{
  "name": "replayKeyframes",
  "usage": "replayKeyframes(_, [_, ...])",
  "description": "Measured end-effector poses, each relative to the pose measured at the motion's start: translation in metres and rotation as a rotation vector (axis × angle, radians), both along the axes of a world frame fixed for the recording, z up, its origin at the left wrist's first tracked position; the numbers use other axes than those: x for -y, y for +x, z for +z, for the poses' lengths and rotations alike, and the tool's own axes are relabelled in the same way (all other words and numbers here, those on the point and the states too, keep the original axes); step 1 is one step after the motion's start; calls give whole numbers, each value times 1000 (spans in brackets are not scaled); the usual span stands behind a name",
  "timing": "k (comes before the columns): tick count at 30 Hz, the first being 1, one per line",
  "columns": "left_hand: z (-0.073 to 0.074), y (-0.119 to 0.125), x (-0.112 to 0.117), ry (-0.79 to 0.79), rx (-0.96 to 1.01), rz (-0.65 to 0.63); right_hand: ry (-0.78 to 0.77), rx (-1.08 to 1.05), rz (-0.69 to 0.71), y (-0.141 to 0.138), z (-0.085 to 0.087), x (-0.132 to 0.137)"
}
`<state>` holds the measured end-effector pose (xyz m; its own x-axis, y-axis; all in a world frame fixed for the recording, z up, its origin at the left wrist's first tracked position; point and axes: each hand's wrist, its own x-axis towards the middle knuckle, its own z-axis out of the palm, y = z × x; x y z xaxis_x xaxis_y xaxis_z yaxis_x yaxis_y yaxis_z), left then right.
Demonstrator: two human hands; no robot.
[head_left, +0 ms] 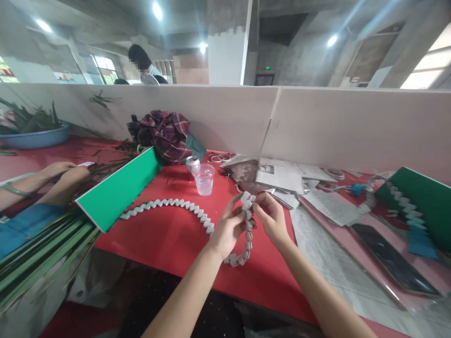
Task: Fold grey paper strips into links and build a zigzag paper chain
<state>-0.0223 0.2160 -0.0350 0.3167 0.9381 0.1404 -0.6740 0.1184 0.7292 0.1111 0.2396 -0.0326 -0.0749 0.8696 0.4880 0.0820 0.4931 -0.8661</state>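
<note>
A long zigzag chain of folded white paper [186,204] curves across the red table from the green board on the left. Its near end loops up off the tabletop into my hands. Fingers of my left hand [227,230] are closed around the chain just below its raised end. My right hand [270,213] pinches at the tip of the same chain from the right side. Some of the fingertips are hidden behind the folded paper. Beyond my hands stand a clear plastic cup [205,179] and a can [192,165].
Left, a green divider board [121,188] separates me from another person's hands [66,176] and long green leaves [42,253]. Papers [280,176], a phone [391,258] on a pink folder and another zigzag chain [405,204] lie right. A plaid cloth [167,134] is heaped behind.
</note>
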Motion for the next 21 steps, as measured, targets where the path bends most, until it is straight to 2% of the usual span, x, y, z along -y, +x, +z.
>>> replayKeyframes(6, [2, -1, -1, -3, -68, 86, 40, 105, -80, 3, -1, -2])
replayKeyframes(11, [3, -4, -3, -5, -164, 131, 23, 145, -74, 4, -1, -4])
replayKeyframes(21, [7, -12, -5, 101, -405, 172, 4, 198, -52, 9, 6, -5])
